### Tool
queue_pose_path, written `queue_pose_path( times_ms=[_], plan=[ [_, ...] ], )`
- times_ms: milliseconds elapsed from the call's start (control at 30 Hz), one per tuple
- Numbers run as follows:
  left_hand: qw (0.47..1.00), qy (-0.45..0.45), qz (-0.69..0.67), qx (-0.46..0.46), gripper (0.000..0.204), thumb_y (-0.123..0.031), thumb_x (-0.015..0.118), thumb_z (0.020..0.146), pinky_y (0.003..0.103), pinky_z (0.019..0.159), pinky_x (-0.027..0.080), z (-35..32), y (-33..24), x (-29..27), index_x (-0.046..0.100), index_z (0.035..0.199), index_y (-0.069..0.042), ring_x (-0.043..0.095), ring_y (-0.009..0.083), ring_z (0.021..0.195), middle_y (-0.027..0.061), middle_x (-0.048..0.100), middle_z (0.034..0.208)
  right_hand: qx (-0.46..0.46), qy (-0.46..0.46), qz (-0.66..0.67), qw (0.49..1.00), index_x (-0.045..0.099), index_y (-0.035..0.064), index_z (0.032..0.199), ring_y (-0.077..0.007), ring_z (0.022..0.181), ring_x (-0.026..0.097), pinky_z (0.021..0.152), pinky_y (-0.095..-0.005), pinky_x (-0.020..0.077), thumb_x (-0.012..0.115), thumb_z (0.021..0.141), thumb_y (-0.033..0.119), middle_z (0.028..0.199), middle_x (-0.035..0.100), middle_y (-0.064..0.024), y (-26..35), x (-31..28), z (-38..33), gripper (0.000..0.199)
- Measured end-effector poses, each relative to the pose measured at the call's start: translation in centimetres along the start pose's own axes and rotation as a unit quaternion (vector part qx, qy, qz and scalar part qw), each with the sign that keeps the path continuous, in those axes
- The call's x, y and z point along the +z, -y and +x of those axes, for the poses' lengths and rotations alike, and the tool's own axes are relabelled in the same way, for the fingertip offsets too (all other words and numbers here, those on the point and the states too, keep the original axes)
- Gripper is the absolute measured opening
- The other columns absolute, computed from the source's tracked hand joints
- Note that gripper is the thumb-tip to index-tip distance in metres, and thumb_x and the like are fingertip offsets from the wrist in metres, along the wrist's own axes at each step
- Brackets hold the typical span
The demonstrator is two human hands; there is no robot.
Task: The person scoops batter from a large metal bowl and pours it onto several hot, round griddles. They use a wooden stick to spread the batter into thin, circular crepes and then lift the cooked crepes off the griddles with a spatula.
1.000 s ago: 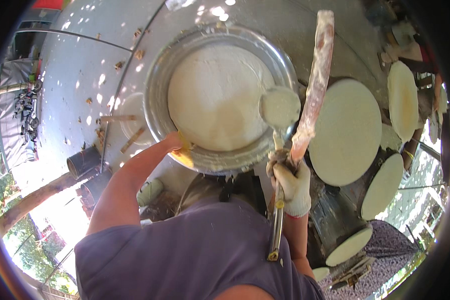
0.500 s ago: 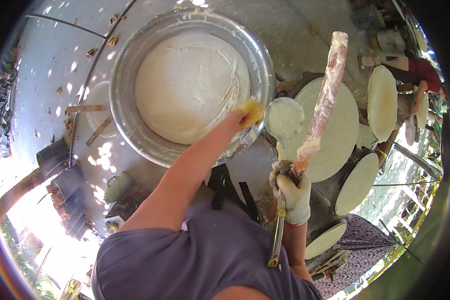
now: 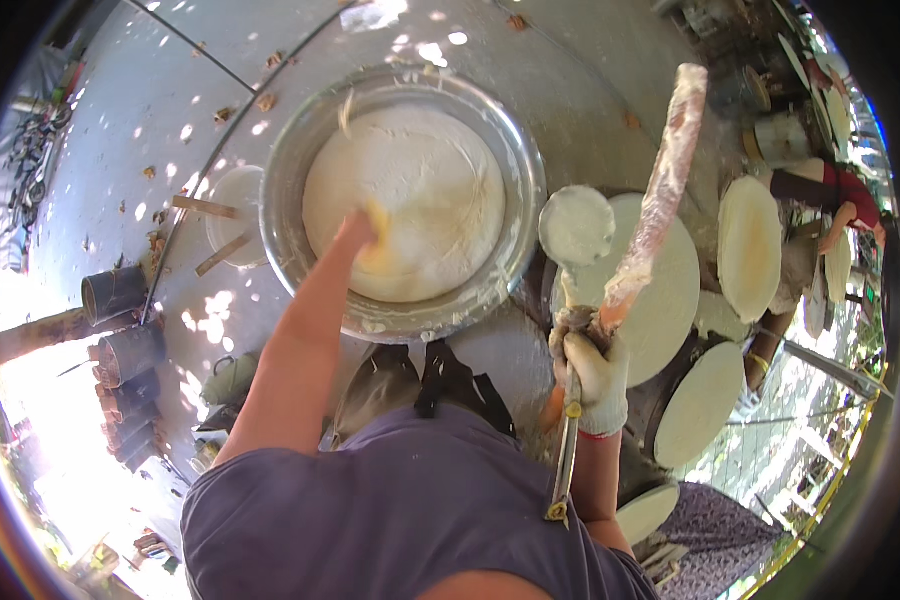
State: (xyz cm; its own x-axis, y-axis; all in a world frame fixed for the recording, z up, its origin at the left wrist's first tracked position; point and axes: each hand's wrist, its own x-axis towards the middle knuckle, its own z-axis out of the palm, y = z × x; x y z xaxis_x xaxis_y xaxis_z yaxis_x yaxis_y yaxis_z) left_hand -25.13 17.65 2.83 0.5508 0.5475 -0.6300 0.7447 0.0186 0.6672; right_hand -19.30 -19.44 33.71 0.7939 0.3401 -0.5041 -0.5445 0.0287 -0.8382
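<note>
Centrally, upper frame: a metal basin (image 3: 300,200) holding a wide mass of white batter (image 3: 405,200), still nearly full by the look of it. Left hand (image 3: 362,235), bare, reaches in at the batter's lower left edge with something yellow, perhaps a sponge or scraper, against the fingers; whether it is clenched cannot be told from this angle. Right hand (image 3: 592,368), gloved in white, right of centre, is closed around two things at once: a ladle (image 3: 574,228) with its bowl coated in batter, handle running down past the wrist, and a long roller (image 3: 660,195) wrapped in film, slanting to the upper right. Just right of the ladle: a round white disc (image 3: 670,290) on a stand, already coated. Further coated discs: one at right (image 3: 748,248), one at lower right (image 3: 698,405), one lower still (image 3: 646,515). Upper left of the basin: a small white pan (image 3: 235,200) with wooden sticks (image 3: 206,207) across it. Left edge: dark cylinders (image 3: 115,293). Far right edge: another person (image 3: 835,200), partly seen. Judged progress: several discs spread, much batter left.
</note>
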Motion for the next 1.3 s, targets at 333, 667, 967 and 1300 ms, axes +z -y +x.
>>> queue_pose_path(
  times_ms=[333,667,967,1300],
  plan=[
    [0.992,-0.088,-0.088,0.024,0.020,-0.012,0.062,0.082,0.028,0.052,0.054,-17.3,-4.0,-21.2,0.057,0.096,0.002,0.064,0.0154,0.062,0.0098,0.062,0.074,-0.001,0.051,0.014,0.999,0.055,0.0007,0.100,-0.0056,0.062,0.048,0.051,-0.0177,0.0343,0.049,0.082,0.000,0.075,0.056,-0.0040,0.5,5.3,0.3,0.019],
    [0.942,-0.201,-0.261,-0.073,0.061,-0.028,0.071,0.082,0.034,0.058,0.055,-2.8,13.2,-31.2,0.039,0.127,-0.003,0.064,0.0200,0.070,0.0123,0.064,0.085,0.024,-0.012,0.034,0.999,0.055,-0.0031,0.101,-0.0101,0.069,0.054,0.060,-0.0214,0.0431,0.047,0.080,-0.008,0.086,0.057,-0.0080,-2.8,18.0,2.5,0.023],
    [0.977,-0.078,0.184,-0.069,0.027,-0.031,0.065,0.077,0.040,0.078,0.051,7.0,19.2,-27.8,0.070,0.089,-0.007,0.065,0.0300,0.089,0.0129,0.068,0.090,0.099,-0.111,0.083,0.985,0.056,-0.0002,0.099,-0.0117,0.063,0.055,0.038,-0.0201,0.0327,0.045,0.078,-0.013,0.089,0.057,-0.0103,-7.5,26.4,3.3,0.027],
    [0.747,0.147,0.634,0.136,0.017,-0.012,0.055,0.081,0.045,0.073,0.050,9.1,19.9,-22.6,0.068,0.091,-0.011,0.064,0.0285,0.091,0.0111,0.067,0.100,0.056,-0.203,0.062,0.976,0.055,-0.0008,0.102,-0.0117,0.052,0.049,0.046,-0.0238,0.0382,0.046,0.082,-0.005,0.079,0.058,-0.0103,-10.1,27.1,1.8,0.023]
  ],
)
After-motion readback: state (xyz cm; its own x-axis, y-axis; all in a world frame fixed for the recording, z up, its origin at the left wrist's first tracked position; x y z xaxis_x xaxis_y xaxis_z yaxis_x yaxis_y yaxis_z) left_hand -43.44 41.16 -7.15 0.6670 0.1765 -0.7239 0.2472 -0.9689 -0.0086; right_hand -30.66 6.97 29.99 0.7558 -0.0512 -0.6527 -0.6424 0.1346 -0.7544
